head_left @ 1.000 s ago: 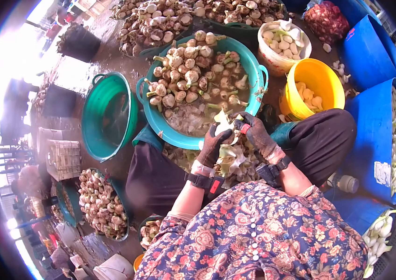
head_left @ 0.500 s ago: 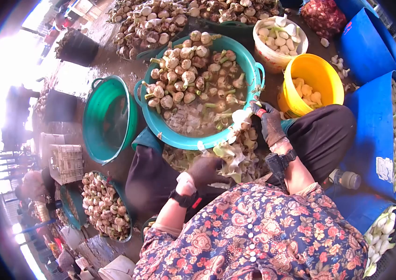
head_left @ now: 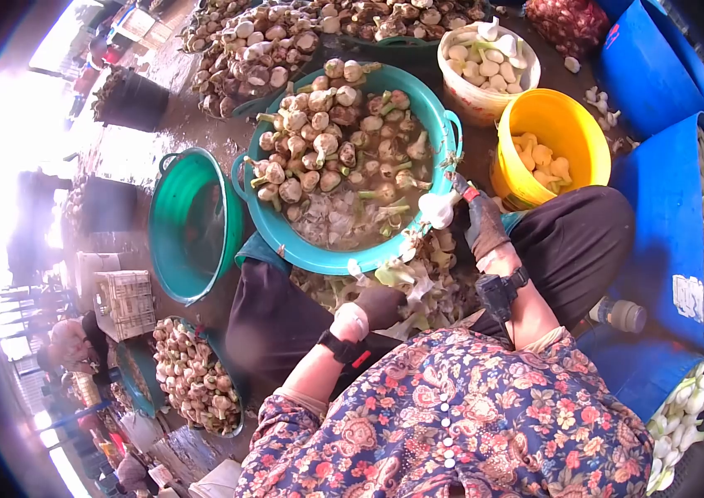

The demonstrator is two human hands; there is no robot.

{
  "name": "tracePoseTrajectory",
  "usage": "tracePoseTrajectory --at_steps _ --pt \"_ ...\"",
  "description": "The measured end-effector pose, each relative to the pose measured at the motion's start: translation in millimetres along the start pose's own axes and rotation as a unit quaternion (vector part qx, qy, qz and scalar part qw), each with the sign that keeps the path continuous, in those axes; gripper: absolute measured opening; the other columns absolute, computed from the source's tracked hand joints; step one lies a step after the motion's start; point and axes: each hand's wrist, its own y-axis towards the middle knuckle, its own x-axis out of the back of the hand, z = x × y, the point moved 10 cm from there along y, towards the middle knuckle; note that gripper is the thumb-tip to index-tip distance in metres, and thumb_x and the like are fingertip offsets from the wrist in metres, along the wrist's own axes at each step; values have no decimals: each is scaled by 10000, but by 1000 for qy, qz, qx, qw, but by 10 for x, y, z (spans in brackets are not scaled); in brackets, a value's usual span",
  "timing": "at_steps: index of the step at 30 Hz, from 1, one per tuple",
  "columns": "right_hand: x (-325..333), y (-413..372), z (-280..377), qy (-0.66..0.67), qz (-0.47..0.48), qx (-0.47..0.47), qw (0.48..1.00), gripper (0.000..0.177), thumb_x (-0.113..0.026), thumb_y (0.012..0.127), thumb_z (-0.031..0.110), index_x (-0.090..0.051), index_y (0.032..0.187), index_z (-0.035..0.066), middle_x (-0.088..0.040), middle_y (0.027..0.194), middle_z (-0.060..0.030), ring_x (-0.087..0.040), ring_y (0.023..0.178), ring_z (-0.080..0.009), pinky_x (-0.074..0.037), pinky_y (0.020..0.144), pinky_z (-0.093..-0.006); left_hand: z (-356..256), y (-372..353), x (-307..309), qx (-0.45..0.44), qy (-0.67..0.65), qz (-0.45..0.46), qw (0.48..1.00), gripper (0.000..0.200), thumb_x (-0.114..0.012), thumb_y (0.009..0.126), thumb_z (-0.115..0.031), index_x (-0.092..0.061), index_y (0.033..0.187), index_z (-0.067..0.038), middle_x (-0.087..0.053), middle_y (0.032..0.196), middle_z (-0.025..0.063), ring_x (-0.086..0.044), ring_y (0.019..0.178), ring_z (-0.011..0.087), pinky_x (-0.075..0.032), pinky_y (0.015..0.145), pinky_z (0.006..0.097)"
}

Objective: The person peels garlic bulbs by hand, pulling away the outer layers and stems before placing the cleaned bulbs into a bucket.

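Note:
My right hand (head_left: 483, 222), in a dark glove, is closed at the rim of a turquoise tub (head_left: 325, 263). At its fingers is a white garlic bulb (head_left: 438, 209), held by the stem end; a small red piece shows at the fingers. Also gloved, my left hand (head_left: 380, 307) has its fingers curled low over a pile of garlic peels (head_left: 431, 290) between my legs. What it holds, if anything, is hidden. In the tub, unpeeled garlic bulbs (head_left: 306, 137) are heaped above murky water with loose skins.
A yellow bucket (head_left: 572, 112) and a white bucket (head_left: 472, 106) hold peeled bulbs. Blue barrels (head_left: 659, 207) line the right side. To the left stands a green basin (head_left: 161, 224), with a garlic-filled tub (head_left: 198, 373) below it. More garlic (head_left: 256, 58) lies behind.
My left hand has drawn away from the bulb, down and slightly right, and is less blurred. The bulb at my right hand now shows as a clean white head. The view has shifted slightly.

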Motion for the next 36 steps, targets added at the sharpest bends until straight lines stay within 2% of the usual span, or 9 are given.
tracePoseTrajectory --at_steps 3,6,8,13,17,24,28,32,36 --pt "-103 -66 147 70 34 -17 997 300 -699 797 278 -616 991 65 -632 888 -38 -598 767 -125 -491 665 -271 531 216 83 16 -202 -113 973 263 -600 817 -291 -681 961 -87 -677 860 127 -662 764 225 -510 692 360" --pt "-398 -81 518 358 254 -69 896 564 -592 829 464 -552 1152 4 -613 945 -85 -578 843 -217 -487 697 -349 1185 582 381 196 -585 -203 760 347 -667 825 -358 -665 960 -39 -594 726 -21 -494 526 115 -412 486 223" --pt "-684 -353 850 346 323 -64 878 726 -452 851 610 -485 1240 -2 -618 1035 -120 -594 905 -228 -488 760 -364 1813 1063 154 237 -599 -238 727 492 -683 760 -489 -664 970 -44 -598 748 37 -496 504 141 -415 472 267" --pt "-290 -53 329 18 142 -25 989 828 -336 807 744 -564 1113 9 -626 756 -75 -605 676 -158 -508 632 -289 2281 1896 50 294 -557 -257 733 661 -728 690 -514 -622 1059 24 -634 936 106 -568 754 168 -459 681 309" --pt "-121 112 -2 -149 42 -32 988 685 -365 869 647 -627 1028 34 -593 675 -26 -536 573 -102 -427 523 -233 2265 2088 -70 196 -684 -326 623 587 -755 693 -447 -644 1018 29 -642 980 100 -570 804 179 -463 712 306" --pt "-537 -156 144 -675 -10 270 687 440 -525 846 492 -640 726 85 -619 720 -164 -606 702 -349 -465 608 -436 833 864 746 72 -325 -278 901 518 -771 692 -351 -622 1053 -11 -674 913 88 -631 809 142 -494 754 300" --pt "-768 -364 -78 -732 35 293 614 358 -546 835 405 -615 695 83 -615 710 -150 -608 690 -356 -472 608 -451 382 349 967 61 -167 -353 919 484 -791 604 -365 -663 1000 -118 -649 823 159 -644 763 306 -501 693 376" --pt "-719 -410 -197 -727 57 222 647 289 -564 849 331 -640 773 62 -594 722 -202 -595 679 -348 -456 610 -427 295 125 1014 62 -130 -377 915 511 -797 588 -371 -660 994 -92 -636 867 168 -623 770 328 -497 684 399" --pt "-635 -417 -234 -520 165 131 828 342 -527 882 345 -608 732 48 -598 630 -116 -588 567 -244 -449 536 -387 327 12 1036 10 -261 -351 899 472 -804 628 -326 -655 967 -35 -659 931 139 -649 782 207 -506 705 328"
